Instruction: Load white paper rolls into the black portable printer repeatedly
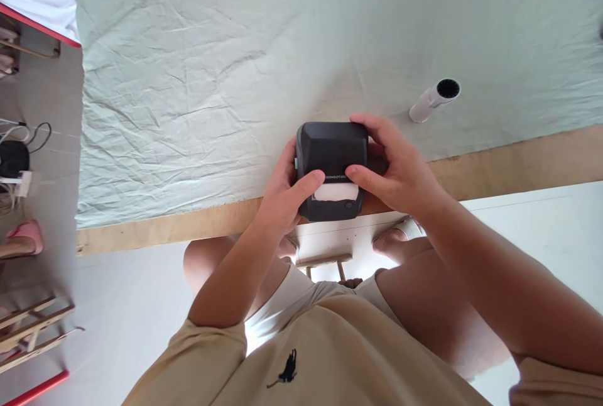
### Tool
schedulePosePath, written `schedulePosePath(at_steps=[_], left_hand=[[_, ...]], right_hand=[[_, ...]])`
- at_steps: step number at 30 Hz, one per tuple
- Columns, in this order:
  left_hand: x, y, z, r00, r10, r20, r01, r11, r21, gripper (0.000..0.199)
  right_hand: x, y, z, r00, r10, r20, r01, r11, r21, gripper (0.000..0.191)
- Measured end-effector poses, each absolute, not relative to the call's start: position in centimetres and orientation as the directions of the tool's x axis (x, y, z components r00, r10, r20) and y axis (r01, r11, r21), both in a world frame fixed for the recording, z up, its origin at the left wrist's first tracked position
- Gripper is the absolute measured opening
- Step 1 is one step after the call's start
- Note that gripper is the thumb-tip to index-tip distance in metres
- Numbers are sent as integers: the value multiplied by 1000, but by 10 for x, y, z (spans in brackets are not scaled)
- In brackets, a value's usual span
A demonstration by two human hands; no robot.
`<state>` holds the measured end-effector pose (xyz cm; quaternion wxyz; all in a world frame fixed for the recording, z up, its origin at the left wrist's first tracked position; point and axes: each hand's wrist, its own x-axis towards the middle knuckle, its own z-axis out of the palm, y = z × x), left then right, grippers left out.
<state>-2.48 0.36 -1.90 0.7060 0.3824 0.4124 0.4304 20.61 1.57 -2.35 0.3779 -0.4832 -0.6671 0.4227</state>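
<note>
Between my two hands is a small black label printer (335,145), held near the table's front edge. A strip of white paper (336,192) shows in the slot on its near face. My left hand (288,195) grips the left side, its thumb lying on the front by the slot. On the opposite side my right hand (393,161) wraps the right edge, thumb on the front and fingers on top and behind. The undersides of both hands' fingers are hidden by the printer.
A white cylindrical device with a black round top (436,99) stands right of the printer. Wrinkled pale green cloth (188,79) covers the table, whose bare wooden edge (513,158) runs along the front. Cables, a wooden stool (35,330) and another person's pink slipper (29,235) are at left.
</note>
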Motion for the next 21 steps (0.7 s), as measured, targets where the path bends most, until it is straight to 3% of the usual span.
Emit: schedulePosePath(at_steps=[6, 10, 13, 17, 21], left_hand=[[-16, 2, -4, 190, 922, -336, -278, 379, 883, 68], [-15, 5, -5, 191, 929, -316, -367, 367, 855, 46], [-14, 7, -6, 148, 921, -360, -397, 388, 831, 35], [-10, 7, -4, 59, 922, -382, -392, 373, 841, 43], [-8, 7, -1, 36, 915, -401, -360, 386, 849, 49]], right_hand=[[206, 16, -30, -252, 959, 133, 360, 220, -907, 63], [207, 16, -33, -268, 952, 150, 327, 237, -915, 67], [209, 15, -33, -229, 936, 266, 322, 331, -887, 64], [214, 14, -25, -228, 906, 357, 398, 421, -815, 63], [224, 19, -12, -280, 904, 324, 427, 420, -801, 65]])
